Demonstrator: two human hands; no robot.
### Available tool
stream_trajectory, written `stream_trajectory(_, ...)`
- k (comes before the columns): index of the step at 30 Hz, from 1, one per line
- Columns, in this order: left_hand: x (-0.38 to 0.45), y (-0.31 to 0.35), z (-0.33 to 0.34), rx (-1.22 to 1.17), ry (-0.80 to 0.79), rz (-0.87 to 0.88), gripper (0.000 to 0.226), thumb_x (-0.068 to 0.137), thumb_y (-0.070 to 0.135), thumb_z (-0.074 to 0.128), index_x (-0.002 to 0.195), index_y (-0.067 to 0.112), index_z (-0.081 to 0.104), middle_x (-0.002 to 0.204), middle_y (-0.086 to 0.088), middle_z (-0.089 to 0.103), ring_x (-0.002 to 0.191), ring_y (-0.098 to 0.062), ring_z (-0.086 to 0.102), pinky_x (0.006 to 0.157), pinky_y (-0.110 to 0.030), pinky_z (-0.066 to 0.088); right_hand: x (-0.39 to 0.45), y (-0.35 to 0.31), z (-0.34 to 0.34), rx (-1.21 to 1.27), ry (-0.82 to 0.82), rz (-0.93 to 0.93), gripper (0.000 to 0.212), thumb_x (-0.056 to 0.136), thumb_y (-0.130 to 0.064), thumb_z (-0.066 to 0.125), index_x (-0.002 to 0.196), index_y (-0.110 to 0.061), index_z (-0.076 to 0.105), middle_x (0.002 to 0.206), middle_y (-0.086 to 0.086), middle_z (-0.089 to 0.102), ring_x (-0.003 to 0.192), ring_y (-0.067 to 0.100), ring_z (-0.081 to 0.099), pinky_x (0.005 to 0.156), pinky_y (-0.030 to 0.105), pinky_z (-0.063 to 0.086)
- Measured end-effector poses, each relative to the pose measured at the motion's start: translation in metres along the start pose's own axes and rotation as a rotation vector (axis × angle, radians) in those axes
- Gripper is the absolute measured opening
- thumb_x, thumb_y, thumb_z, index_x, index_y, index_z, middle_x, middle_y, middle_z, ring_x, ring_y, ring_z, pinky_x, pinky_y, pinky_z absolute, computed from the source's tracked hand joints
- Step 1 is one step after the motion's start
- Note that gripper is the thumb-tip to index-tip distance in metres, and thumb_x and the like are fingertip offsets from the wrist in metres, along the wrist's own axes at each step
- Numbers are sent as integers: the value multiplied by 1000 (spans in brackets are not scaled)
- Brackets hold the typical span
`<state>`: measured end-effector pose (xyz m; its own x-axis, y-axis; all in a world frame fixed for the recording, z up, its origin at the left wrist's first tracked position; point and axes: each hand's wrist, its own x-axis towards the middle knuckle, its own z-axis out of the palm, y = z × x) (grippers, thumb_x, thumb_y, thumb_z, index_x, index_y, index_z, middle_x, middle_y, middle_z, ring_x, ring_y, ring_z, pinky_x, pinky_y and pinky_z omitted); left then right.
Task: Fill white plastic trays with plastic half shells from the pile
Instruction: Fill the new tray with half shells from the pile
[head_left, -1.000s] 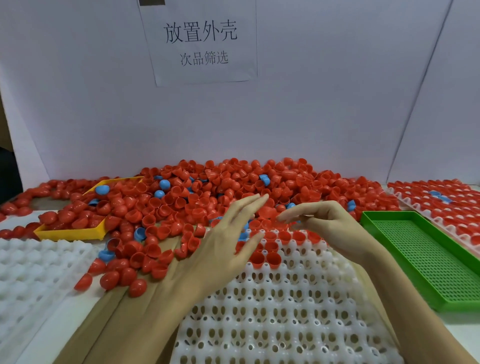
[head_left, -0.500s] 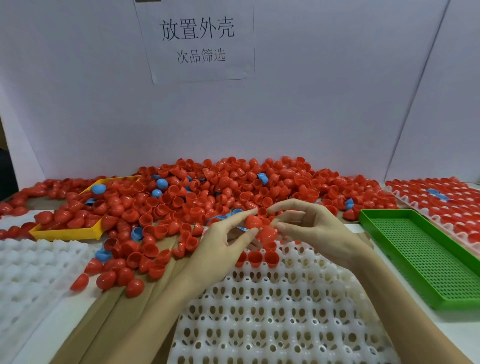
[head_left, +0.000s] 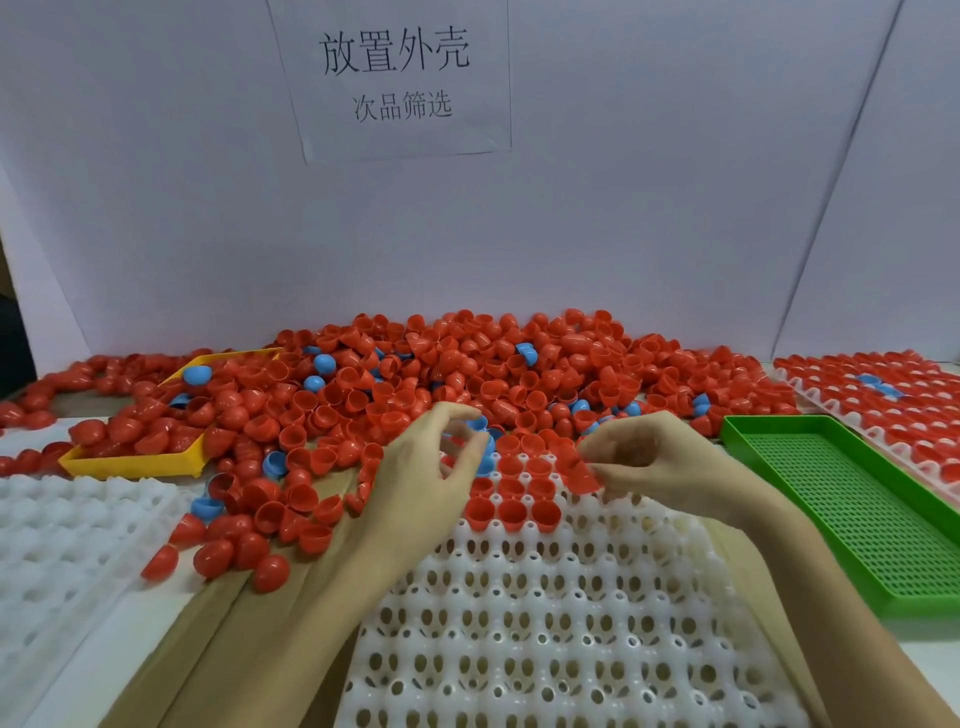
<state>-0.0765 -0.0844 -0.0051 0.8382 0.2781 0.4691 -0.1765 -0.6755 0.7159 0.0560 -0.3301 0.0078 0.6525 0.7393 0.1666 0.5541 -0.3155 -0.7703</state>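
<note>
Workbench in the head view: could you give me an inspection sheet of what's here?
Surface: brown cardboard beneath the work.
Job's things: white tray mostly unfilled, red shells in its far rows; shell pile behind, mostly red, some blue.
Clutter: yellow tray, green tray, spare white tray, filled tray.
Hands: left hand at a blue shell; right hand pinches a red shell.
Cables: nothing seen.
Surroundings: white wall, paper sign.

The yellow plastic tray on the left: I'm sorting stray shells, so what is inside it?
The yellow plastic tray holds heaped red plastic half shells and a blue half shell near its far corner. Its floor is covered, so anything underneath cannot be seen.
</note>
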Motion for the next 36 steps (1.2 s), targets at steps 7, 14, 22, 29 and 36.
stream_trajectory(7,12,-31,-11,163,87,-85,8,101,21,61,106,23,67,105,9,66,95,-2,61,81,-17,48,3,8,10,-349,-57,36,6,93,-28,79,92,-33,81,71,-20,71,59,-1,60,55,14,45)
stream_trajectory(14,16,-54,-13,327,39,-97,23,105,9,51,122,12,65,119,-1,64,110,-16,60,91,-26,46,6,12,14,-341,-37,25,12,92,-32,80,88,-43,76,74,-23,71,59,0,60,54,13,44)
stream_trajectory(22,19,-85,-27,531,-181,-135,43,110,16,39,152,16,47,162,0,39,148,-18,37,121,-38,33,7,13,17,-336,-23,23,12,92,-32,80,88,-43,76,73,-21,71,63,0,63,58,15,47)
stream_trajectory(29,22,-96,-28,525,-194,-175,32,109,23,43,138,17,56,135,0,58,127,-21,50,103,-35,44,-4,12,-11,7,239,15,17,102,-25,66,93,-24,81,72,2,74,58,7,62,58,17,51)
stream_trajectory(36,22,-96,-32,514,-46,-153,6,100,14,61,104,14,66,105,0,53,109,-22,51,88,-26,38,-5,47,-20,39,645,111,23,105,-6,58,104,-16,77,77,4,74,63,5,64,60,19,51)
